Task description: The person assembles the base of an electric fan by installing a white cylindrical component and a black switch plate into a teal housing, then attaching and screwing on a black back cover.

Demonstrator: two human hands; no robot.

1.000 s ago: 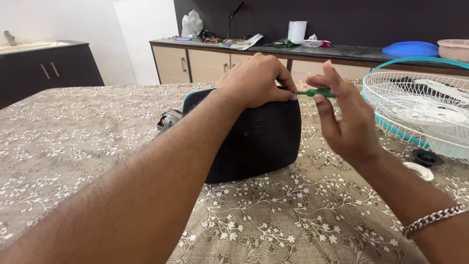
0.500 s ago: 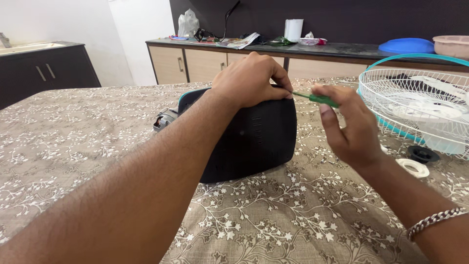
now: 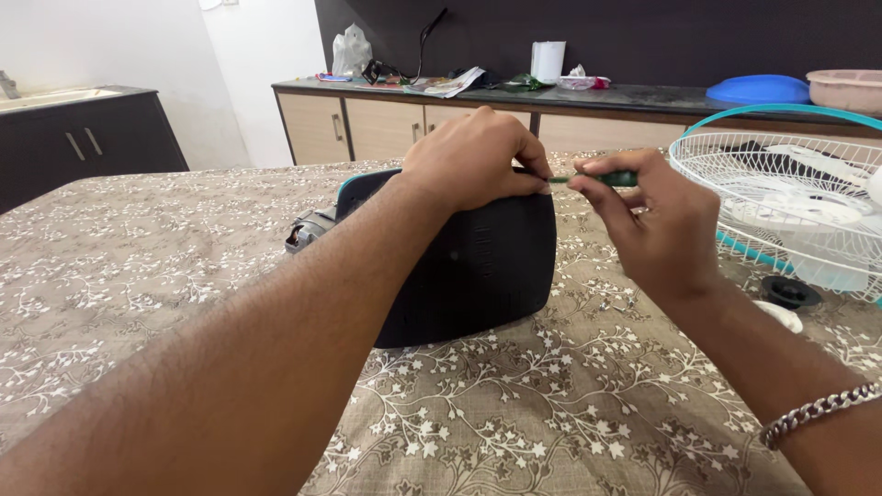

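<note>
— On the left of the patterned tablecloth (image 3: 138,266), what do you make out first?

— A dark cabinet (image 3: 83,142) with a sink top by the white wall, then the person's left hand (image 3: 473,156) clamped over the top edge of the black fan housing (image 3: 478,262). The housing stands upright on the cloth in the middle of the table, a teal rim and what I take to be the grey motor end (image 3: 308,230) showing behind it, though that part is mostly hidden.

— And the other hand?

— The right hand (image 3: 657,230) pinches a small green-handled screwdriver (image 3: 602,178) between thumb and fingertips, held level, its tip reaching the housing's upper right corner just under the left fingers. I cannot see the screw itself.

— How would you do that well?

— Keep the left hand pressing down so the housing does not rock, hold the driver in line with the screw, and push inward while turning, since a thin tip like that looks likely to slip out.

— What lies further right?

— A white wire fan guard (image 3: 781,197) with a teal ring, lying flat, white blades inside it. Near it on the cloth sit a black round cap (image 3: 790,292) and a white ring (image 3: 781,315), partly hidden by the right forearm.

— And the room?

— A long counter (image 3: 643,95) with beige cupboard doors runs along a dark wall, carrying bags, papers, a white roll, a blue lid (image 3: 758,89) and a pink basin (image 3: 845,89).
</note>
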